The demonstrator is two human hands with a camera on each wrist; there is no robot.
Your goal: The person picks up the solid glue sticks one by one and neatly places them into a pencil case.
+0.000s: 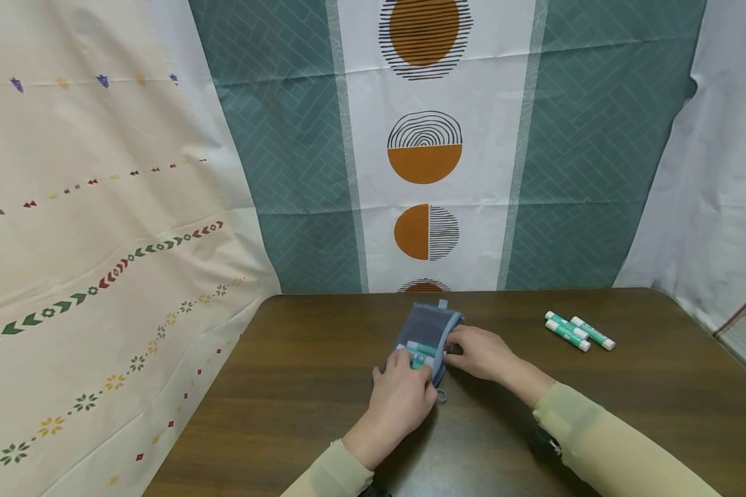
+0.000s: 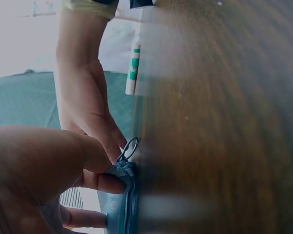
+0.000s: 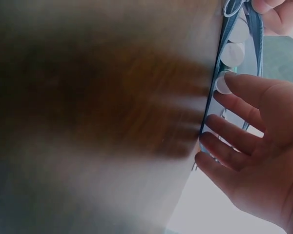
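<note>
Backdrop: patterned cloths [image 1: 425, 152] fill upper 2/3 of head view; teal/white panel w/ orange circles at centre, cream cloth w/ small motifs at left, plain white at right.
Table: dark wood top [image 1: 323, 386] across lower third of head view; blurred in both wrist views.
Sleeves: pale beige, coming in from bottom edge, centre and lower right.
Left hand: [image 1: 400, 397] just below frame centre, on near end of pouch; in left wrist view fingers [image 2: 100, 181] curl and pinch pouch corner next to the zip ring, so clamped on the pouch.
Right hand: [image 1: 480, 352] right of pouch, touching its right edge; right wrist view shows fingers [image 3: 237, 114] straight and spread, tips against pouch side and a tube cap, not closed round anything.
Pouch: blue-grey mesh zip pouch [image 1: 429, 335] flat on table, centre of head view, between both hands; near end open.
Tubes in pouch: green/white sticks [image 1: 419, 351] at pouch mouth, white caps [image 3: 233, 52] seen upper right in right wrist view.
Loose tubes: 3 green/white sticks [image 1: 577, 331] side by side, right of centre, well apart from hands.
Zip ring: small metal ring [image 1: 441, 396] at pouch's near corner, beside left hand.
</note>
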